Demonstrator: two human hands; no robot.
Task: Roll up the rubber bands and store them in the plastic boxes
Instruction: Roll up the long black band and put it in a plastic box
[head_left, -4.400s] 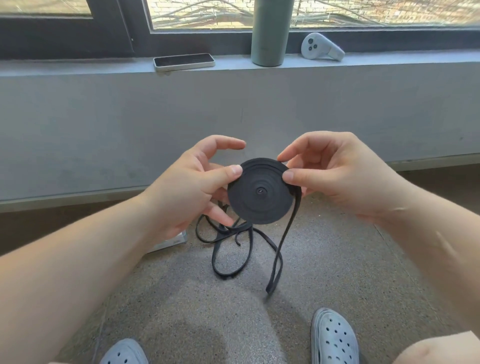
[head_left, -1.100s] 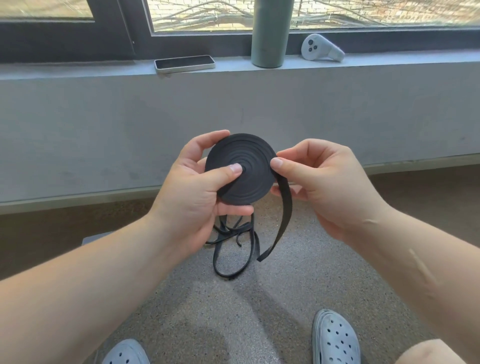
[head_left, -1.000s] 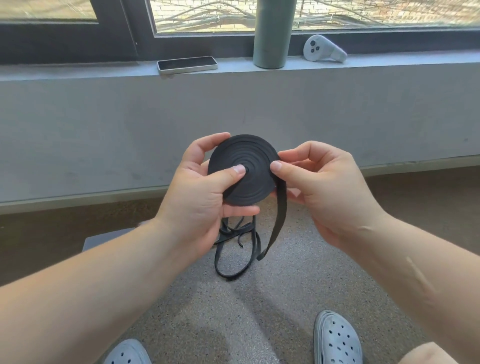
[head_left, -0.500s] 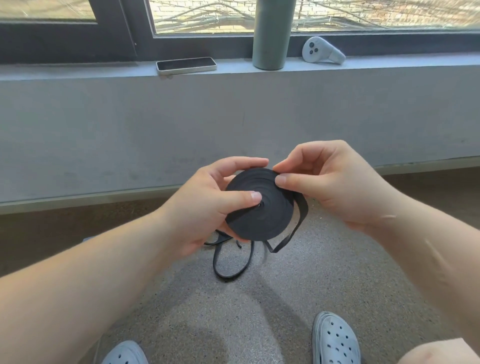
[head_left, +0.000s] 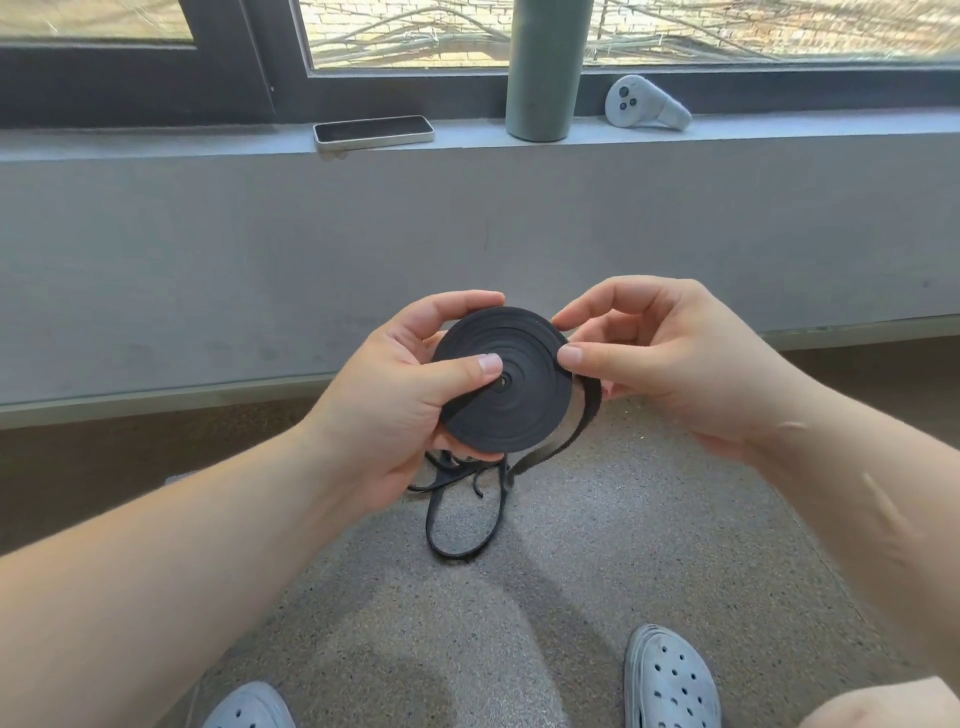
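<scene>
A black rubber band wound into a flat disc-shaped roll (head_left: 524, 395) is held up in front of me above the floor. My left hand (head_left: 395, 410) grips the roll, thumb pressed near its centre and fingers curled behind its rim. My right hand (head_left: 670, 358) pinches the band at the roll's right edge. From there the loose black tail (head_left: 550, 452) hangs down to a tangle of unrolled band (head_left: 457, 514) lying on the floor. No plastic box is in view.
Speckled grey floor (head_left: 623, 571) lies below, with my two grey perforated shoes (head_left: 670, 680) at the bottom edge. Ahead is a grey wall with a sill holding a phone (head_left: 373, 131), a green bottle (head_left: 545, 67) and a white controller (head_left: 644, 104).
The hanging tail has grown shorter as more band was wound on over the frames. In the last half second the roll rose slightly and turned to face me.
</scene>
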